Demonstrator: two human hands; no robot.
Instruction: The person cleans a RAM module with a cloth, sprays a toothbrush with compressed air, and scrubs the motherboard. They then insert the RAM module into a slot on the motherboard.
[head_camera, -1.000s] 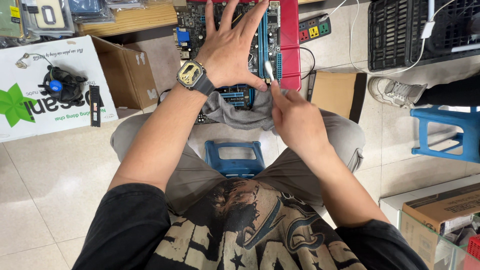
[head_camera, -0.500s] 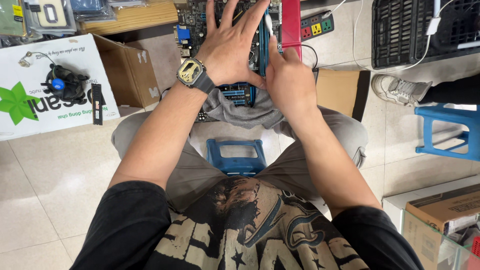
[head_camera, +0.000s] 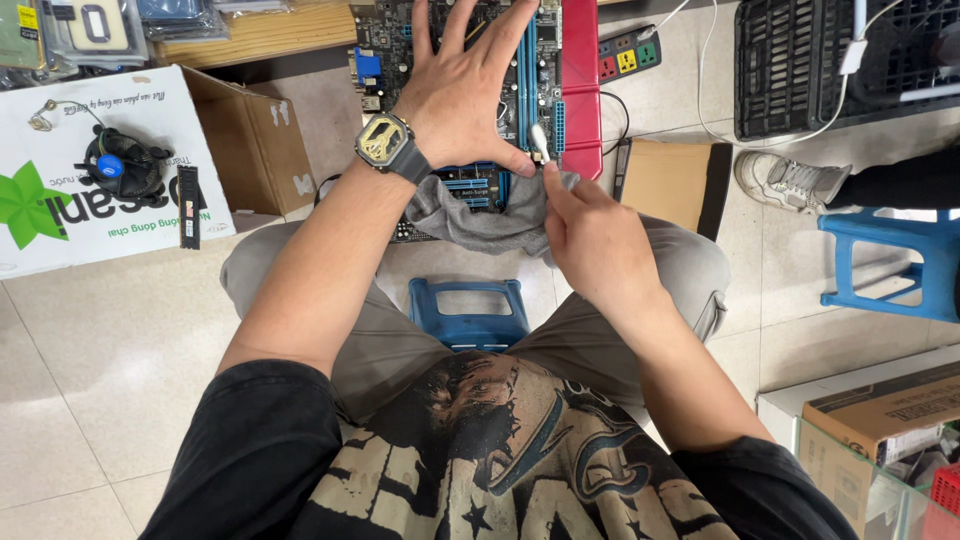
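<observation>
1. The motherboard (head_camera: 470, 110), a dark circuit board with blue slots, lies at twelve o'clock in the head view, resting across the person's knees above a grey cloth (head_camera: 480, 218).
2. The left hand (head_camera: 462, 90) lies flat on the board with fingers spread wide and straight, palm down, pressing on it rather than gripping it; a dark wristwatch (head_camera: 385, 143) with a gold face sits on the wrist at about eleven o'clock.
3. The right hand (head_camera: 590, 235) is near one o'clock from the picture's centre, fingers pinched together around a small white-tipped tool (head_camera: 540, 140) whose tip touches the board's lower right edge; the same hand lies against the cloth, though I cannot tell whether it grips the cloth too.
4. A red strip (head_camera: 580, 80) runs along the board's right side, and a power strip (head_camera: 628, 55) with coloured sockets lies just beyond it at one o'clock.
5. A blue stool (head_camera: 465, 312) shows between the person's legs at the centre.
6. At nine to ten o'clock an open cardboard box (head_camera: 250, 140) stands by a white flat carton (head_camera: 60, 200), on which sit a cooler fan (head_camera: 125, 165) and a memory stick (head_camera: 187, 207).
7. At three o'clock stands a second blue stool (head_camera: 885, 265), with another person's shoe (head_camera: 785, 183) beside it.
</observation>
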